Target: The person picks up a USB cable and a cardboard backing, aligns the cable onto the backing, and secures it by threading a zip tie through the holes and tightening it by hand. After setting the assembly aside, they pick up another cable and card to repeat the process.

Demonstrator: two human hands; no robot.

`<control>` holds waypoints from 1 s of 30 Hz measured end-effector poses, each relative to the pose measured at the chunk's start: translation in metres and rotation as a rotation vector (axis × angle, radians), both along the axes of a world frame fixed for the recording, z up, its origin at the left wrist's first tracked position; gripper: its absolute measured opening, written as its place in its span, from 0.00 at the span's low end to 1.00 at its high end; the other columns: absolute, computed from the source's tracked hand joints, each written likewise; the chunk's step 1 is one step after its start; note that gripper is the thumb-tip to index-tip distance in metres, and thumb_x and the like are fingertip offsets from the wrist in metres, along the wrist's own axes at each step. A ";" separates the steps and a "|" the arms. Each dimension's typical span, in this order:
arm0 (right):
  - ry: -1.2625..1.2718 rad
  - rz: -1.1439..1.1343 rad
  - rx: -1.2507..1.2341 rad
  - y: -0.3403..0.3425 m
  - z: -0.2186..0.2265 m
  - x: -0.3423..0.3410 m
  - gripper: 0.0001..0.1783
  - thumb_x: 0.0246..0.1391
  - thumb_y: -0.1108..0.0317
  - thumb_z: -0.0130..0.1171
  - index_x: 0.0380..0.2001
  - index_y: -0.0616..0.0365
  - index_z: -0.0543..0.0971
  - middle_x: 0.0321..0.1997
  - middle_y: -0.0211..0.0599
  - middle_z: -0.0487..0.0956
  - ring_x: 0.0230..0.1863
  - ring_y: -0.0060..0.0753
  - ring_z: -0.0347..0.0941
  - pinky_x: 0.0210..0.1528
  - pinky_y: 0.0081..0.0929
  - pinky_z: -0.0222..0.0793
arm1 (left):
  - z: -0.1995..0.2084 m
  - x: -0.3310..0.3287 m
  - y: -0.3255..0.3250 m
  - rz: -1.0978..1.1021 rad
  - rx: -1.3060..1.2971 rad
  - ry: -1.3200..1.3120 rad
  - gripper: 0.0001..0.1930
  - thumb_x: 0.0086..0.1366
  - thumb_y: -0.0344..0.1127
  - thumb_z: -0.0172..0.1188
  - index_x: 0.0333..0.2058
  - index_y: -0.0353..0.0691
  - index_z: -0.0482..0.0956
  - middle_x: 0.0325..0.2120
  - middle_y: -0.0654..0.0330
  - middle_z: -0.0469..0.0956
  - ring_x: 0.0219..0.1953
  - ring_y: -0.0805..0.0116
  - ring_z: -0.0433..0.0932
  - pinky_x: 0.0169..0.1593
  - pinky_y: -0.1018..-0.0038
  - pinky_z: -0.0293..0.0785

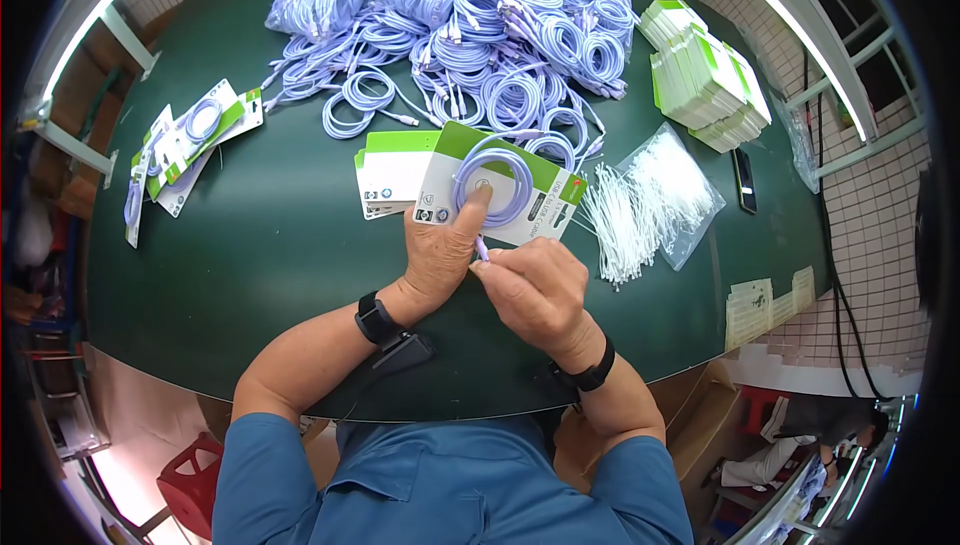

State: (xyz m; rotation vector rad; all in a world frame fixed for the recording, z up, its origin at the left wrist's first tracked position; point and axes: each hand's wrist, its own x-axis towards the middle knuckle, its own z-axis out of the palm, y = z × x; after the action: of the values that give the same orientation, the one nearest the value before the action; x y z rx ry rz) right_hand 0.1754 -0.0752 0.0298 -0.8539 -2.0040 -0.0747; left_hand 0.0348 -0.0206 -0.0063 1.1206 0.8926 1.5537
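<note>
While a card point(436, 185) slants above the dark green table point(260, 280), a pale purple cable point(522, 190) lies coiled against its face in a neat round loop. Card: green band along the upper edge, white below, small print. Left hand point(435, 250): thumb laid over the loop's lower left, clamping it to the card; other fingers mostly hidden behind, their spread cannot be told. Right hand point(540, 290): thumb and forefinger together, pinched on what looks like the cable's plug end, just below the card's lower edge; remaining fingers curled in. More cards point(395, 160) just beside, to the left.
</note>
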 end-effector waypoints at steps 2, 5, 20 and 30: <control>0.033 -0.015 -0.030 0.003 -0.001 0.005 0.15 0.41 0.82 0.74 0.34 0.57 0.85 0.33 0.34 0.82 0.28 0.36 0.76 0.28 0.30 0.71 | 0.007 -0.003 -0.004 -0.068 -0.142 -0.060 0.06 0.70 0.33 0.66 0.40 0.37 0.80 0.26 0.64 0.79 0.19 0.80 0.73 0.20 0.79 0.68; 0.074 -0.142 -0.066 0.013 -0.009 0.017 0.15 0.40 0.83 0.74 0.35 0.58 0.85 0.33 0.34 0.81 0.29 0.37 0.76 0.29 0.30 0.72 | 0.015 -0.002 -0.005 -0.098 -0.229 -0.107 0.06 0.70 0.32 0.66 0.40 0.36 0.79 0.26 0.65 0.79 0.18 0.79 0.73 0.19 0.79 0.67; -0.051 -0.176 -0.061 0.010 -0.009 0.004 0.13 0.43 0.77 0.71 0.35 0.55 0.84 0.33 0.28 0.78 0.33 0.35 0.74 0.34 0.34 0.70 | 0.009 0.005 -0.009 -0.053 -0.229 -0.137 0.08 0.70 0.32 0.66 0.43 0.36 0.79 0.27 0.64 0.79 0.21 0.80 0.74 0.21 0.79 0.69; -0.041 -0.136 -0.047 0.007 -0.012 0.000 0.12 0.45 0.78 0.73 0.35 0.58 0.83 0.34 0.34 0.80 0.30 0.38 0.76 0.31 0.35 0.71 | 0.002 0.007 -0.007 -0.035 -0.167 -0.118 0.11 0.69 0.32 0.66 0.46 0.35 0.79 0.34 0.64 0.81 0.31 0.80 0.77 0.32 0.77 0.74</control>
State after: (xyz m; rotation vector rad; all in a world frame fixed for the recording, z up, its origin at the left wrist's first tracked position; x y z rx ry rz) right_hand 0.1751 -0.0680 0.0177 -1.0258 -1.9909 -0.1235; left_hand 0.0421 -0.0278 -0.0048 0.9122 0.9004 1.4724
